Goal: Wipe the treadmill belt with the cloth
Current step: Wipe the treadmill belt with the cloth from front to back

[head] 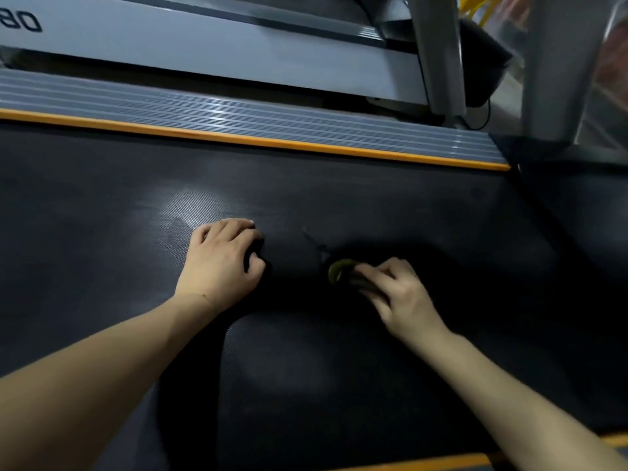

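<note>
The black textured treadmill belt [306, 195] fills most of the head view. A dark cloth [338, 270] lies bunched on it between my hands; only an olive-green fold stands out, the rest blends into belt and shadow. My left hand [221, 260] rests on the belt with its fingers curled round the cloth's left end. My right hand [397, 290] pinches the cloth's right end beside the olive fold. Both forearms reach in from the bottom of the view.
A grey ribbed side rail [238, 112] with an orange strip [258, 141] borders the belt's far side. Beyond stands a neighbouring machine's grey frame [204, 45]. Silver uprights [438, 52] rise at the top right. Another orange strip [424, 464] marks the near edge.
</note>
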{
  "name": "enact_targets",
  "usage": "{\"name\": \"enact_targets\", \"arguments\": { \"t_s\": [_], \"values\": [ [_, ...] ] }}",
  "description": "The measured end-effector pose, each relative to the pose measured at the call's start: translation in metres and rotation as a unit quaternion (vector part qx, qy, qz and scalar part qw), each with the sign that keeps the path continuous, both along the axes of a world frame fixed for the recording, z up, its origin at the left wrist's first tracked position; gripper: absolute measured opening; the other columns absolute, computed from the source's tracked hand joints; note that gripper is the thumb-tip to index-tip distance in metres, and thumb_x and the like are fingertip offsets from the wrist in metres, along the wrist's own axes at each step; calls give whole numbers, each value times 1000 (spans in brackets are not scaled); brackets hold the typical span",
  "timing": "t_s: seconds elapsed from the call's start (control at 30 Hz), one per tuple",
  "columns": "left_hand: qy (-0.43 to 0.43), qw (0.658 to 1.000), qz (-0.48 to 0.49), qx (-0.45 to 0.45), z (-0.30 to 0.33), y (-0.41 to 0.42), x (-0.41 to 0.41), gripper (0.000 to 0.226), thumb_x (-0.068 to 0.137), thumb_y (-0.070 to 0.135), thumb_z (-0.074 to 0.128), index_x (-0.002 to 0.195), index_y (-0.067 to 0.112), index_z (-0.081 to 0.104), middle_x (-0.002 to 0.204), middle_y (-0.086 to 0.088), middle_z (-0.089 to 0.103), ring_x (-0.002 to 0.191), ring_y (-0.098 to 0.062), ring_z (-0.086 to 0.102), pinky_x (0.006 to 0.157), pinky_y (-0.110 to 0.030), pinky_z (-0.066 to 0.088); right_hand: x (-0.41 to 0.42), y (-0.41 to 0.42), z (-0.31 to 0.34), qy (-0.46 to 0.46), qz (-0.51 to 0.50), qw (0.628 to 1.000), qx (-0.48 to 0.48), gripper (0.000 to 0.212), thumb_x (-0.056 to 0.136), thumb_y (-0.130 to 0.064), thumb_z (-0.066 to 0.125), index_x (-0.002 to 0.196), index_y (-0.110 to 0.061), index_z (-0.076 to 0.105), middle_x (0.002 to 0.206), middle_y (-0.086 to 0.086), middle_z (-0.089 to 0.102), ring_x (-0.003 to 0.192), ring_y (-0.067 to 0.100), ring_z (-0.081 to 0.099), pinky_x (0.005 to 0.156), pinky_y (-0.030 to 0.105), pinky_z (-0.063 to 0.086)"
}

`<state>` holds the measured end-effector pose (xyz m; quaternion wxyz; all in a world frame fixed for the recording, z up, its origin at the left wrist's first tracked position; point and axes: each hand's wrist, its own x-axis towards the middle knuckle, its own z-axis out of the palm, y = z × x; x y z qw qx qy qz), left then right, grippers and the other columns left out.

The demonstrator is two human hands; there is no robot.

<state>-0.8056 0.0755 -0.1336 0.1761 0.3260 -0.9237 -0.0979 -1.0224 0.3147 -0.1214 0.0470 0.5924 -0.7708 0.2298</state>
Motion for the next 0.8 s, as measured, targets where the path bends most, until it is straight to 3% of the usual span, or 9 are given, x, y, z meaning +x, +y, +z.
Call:
{"name": "enact_targets", "arguments": {
  "t_s": [0.1,0.23,0.37,0.53,0.63,0.8],
  "values": [
    [3,1000,1,-6,-1,-1,0,34,80,37,47,107,30,67,129,9,60,126,-16,50,109,-41,29,-30,-75,-4,30,-67,997,-27,35,90,-28,62,121,-17,70,85,10,52,81,33,54,75,34,43],
    [9,1000,9,-5,-1,-2,3,30,81,37,47,102,30,68,116,9,60,119,-16,51,104,-39,31,-26,-143,3,-7,-174,985,0,34,95,-28,59,129,-26,62,91,3,40,99,35,50,86,33,38],
    [-32,999,-16,39,12,-8,11,38,82,39,41,107,32,69,122,11,63,121,-16,52,105,-39,33,26,-95,1,12,-86,996,-16,36,86,-25,67,121,-21,69,86,10,51,82,34,54,73,33,40],
    [-68,996,-18,47,28,-8,57,45,86,41,37,119,34,67,126,9,62,122,-21,52,102,-41,39,97,-28,2,-20,39,999,7,39,86,-17,75,124,-18,68,93,7,55,87,21,51,77,27,44],
    [-99,994,-17,37,24,-5,82,46,85,42,35,117,33,67,125,9,61,118,-22,52,98,-39,41,75,-80,3,8,35,999,-3,35,90,-24,67,124,-18,68,90,9,55,84,27,52,79,33,46],
    [-97,994,-5,45,26,0,105,48,89,42,33,122,32,65,123,8,57,116,-21,49,97,-38,42,49,-204,10,-9,-90,996,0,30,95,-29,62,125,-25,65,94,10,52,94,35,56,85,34,45]
  ]
}}
